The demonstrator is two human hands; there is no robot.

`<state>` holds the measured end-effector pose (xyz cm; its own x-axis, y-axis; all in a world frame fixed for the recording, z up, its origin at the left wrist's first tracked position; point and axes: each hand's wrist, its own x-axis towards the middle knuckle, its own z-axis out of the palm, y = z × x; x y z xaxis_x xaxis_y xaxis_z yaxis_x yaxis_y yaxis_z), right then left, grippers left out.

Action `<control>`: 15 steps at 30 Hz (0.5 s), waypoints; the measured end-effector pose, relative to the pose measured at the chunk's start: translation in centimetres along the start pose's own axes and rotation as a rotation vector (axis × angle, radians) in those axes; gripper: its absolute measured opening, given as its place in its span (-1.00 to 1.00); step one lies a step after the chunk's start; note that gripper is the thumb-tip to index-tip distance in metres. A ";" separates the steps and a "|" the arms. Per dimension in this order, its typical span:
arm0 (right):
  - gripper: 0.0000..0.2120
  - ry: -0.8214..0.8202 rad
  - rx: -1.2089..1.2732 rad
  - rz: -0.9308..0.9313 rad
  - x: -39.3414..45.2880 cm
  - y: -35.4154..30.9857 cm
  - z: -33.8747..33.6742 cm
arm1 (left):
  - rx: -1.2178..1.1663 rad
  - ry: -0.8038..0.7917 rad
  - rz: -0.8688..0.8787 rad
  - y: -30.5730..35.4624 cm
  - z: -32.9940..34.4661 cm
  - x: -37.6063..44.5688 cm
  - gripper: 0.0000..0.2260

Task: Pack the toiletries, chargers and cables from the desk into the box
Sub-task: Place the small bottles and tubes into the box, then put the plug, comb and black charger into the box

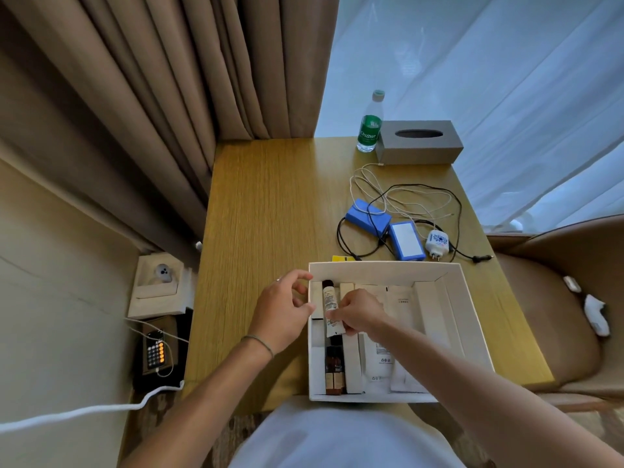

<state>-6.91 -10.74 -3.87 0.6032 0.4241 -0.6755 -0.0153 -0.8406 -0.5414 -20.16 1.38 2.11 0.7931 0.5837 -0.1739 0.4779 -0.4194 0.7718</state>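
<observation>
So the right hand (358,314) is pinching a pale tube (332,310) with a dark cap, holding it low inside the white box (466,298) near the table's (263,214) front edge. The left hand (287,309) is right at the box's left wall, fingers loosely curled and holding nothing (there's a thin bracelet on that wrist). Already in the box: white sachets (401,305) lying side by side and some small brown bottles (334,369) toward the near end. Just behind the box, on the table, sit two blue power bricks (407,240), a white plug adapter (437,243), and a tangle of black cable (344,243) and white cable (368,184). Further back, a green-label water bottle (370,126) stands just beside a grey tissue box (418,143).
</observation>
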 end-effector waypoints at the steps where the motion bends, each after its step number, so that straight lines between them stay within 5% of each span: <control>1: -0.81 0.016 -0.041 -0.011 0.1 0.1 0.5 | -0.002 -0.011 0.005 -0.1 -0.1 0.0 -0.61; 15: -0.74 0.223 -0.498 -0.260 -1.3 -1.8 0.2 | 0.045 -0.007 0.179 1.7 -1.2 2.2 -0.82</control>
<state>-7.80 -9.71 -2.15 0.6901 0.6017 -0.4021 0.4984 -0.7980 -0.3389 -18.05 2.74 3.78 0.8694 0.4924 -0.0406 0.3453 -0.5468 0.7627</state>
